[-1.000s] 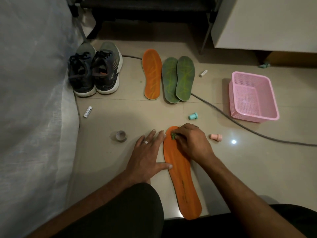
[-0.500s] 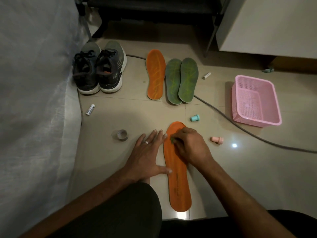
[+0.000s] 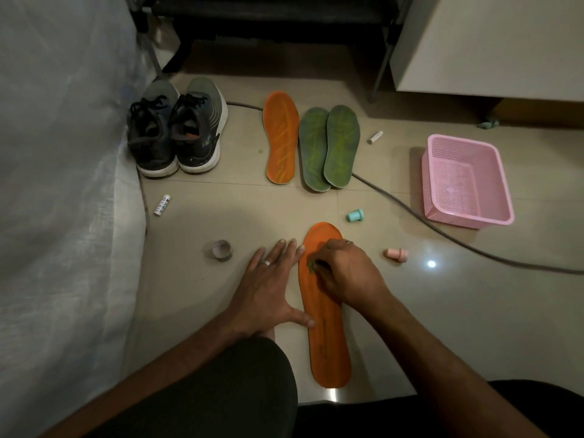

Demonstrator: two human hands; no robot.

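Orange insole (image 3: 330,343) lies beneath right hand (image 3: 344,273) pinching green bit (image 3: 311,267), spread left hand (image 3: 268,289) touching its edge.

Orange insole (image 3: 328,327), green insoles (image 3: 328,147), pink mesh basket (image 3: 467,213), teal cap (image 3: 354,215)

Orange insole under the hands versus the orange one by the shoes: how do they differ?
The near insole looks plain orange; the far insole shows yellowish lines. The left hand touches the near insole with its thumb and the right hand pinches a small green piece against it; the far insole lies untouched beside the green insoles. Both are orange and lie flat.
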